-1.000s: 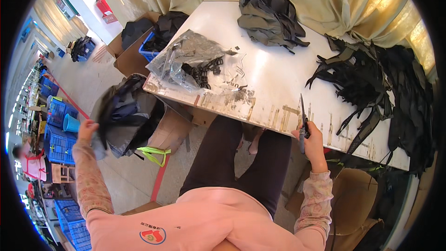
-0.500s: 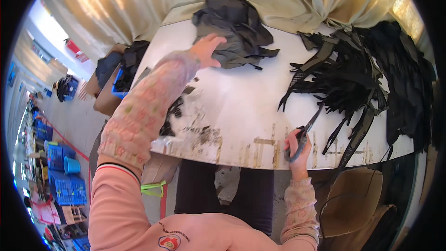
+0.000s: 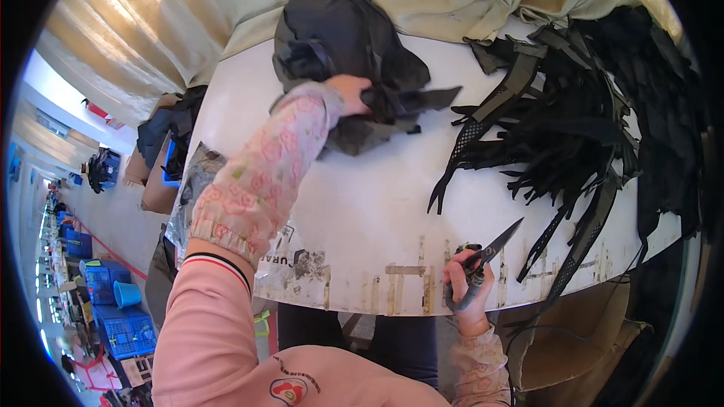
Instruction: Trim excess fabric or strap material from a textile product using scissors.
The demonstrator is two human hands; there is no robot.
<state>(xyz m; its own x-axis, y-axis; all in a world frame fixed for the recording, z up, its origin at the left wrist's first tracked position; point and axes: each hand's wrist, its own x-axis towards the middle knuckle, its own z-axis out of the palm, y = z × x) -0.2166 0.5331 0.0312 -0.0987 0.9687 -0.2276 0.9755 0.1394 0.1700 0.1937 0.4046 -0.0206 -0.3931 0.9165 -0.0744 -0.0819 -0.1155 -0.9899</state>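
On the far side of the white table lies a crumpled heap of black fabric [image 3: 332, 30]. My left hand [image 3: 351, 95] is closed on the near part of that heap, its fingertips partly hidden in the folds. A narrow flap of the cloth sticks out to the right of it. Close to the table's front edge, my right hand [image 3: 469, 290] grips dark-handled scissors [image 3: 499, 241], with the blades pointing away and to the right. The blades touch no fabric.
Black strips [image 3: 558, 132], some with mesh, spread over the table's right side, and more black cloth [image 3: 667, 120] hangs over the right end. Clear plastic [image 3: 197, 181] lies at the left edge. An open cardboard box [image 3: 566, 347] stands below right; a beige curtain [image 3: 422, 0] closes off the back.
My left hand has gone from open at the heap's left edge to closed on its cloth, and the heap's folds have shifted. The scissors stay in my right hand.
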